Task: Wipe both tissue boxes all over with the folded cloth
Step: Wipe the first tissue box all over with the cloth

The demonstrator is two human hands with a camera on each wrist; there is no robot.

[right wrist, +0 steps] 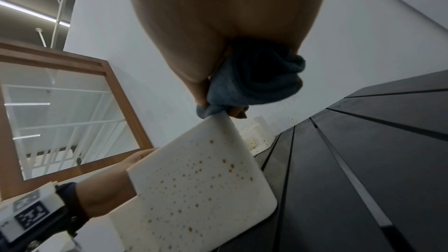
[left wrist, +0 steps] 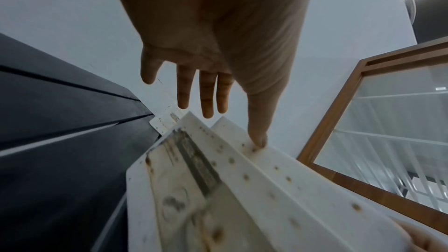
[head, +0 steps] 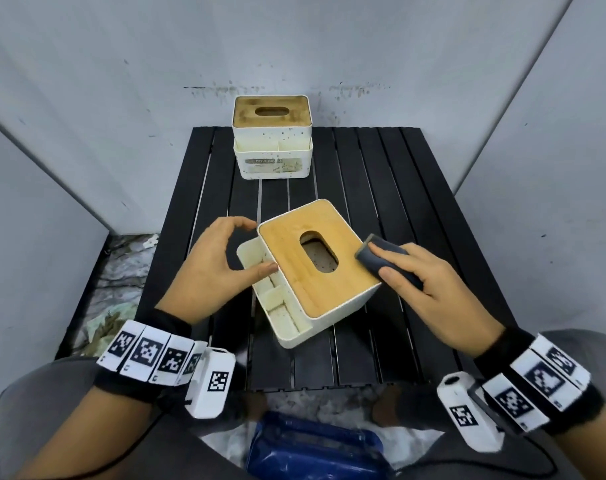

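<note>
The near tissue box (head: 332,268), white with a bamboo lid and brown specks on its walls (right wrist: 201,179), sits turned at an angle mid-table. My left hand (head: 258,245) spans its side compartment. The thumb presses the box wall (left wrist: 242,170) and the fingers hang fairly straight over the far corner. My right hand (head: 379,260) grips the folded dark grey cloth (head: 384,258) and holds it against the lid's right edge; in the right wrist view the bunched cloth (right wrist: 254,79) meets the box's top corner. The second tissue box (head: 272,140) stands upright at the table's far edge.
The black slatted table (head: 381,168) is hemmed in by grey walls at the back and on both sides. Bare slats lie right of the near box and between the two boxes. A blue plastic bag (head: 312,445) lies below the table's near edge. Debris covers the floor at the left (head: 121,271).
</note>
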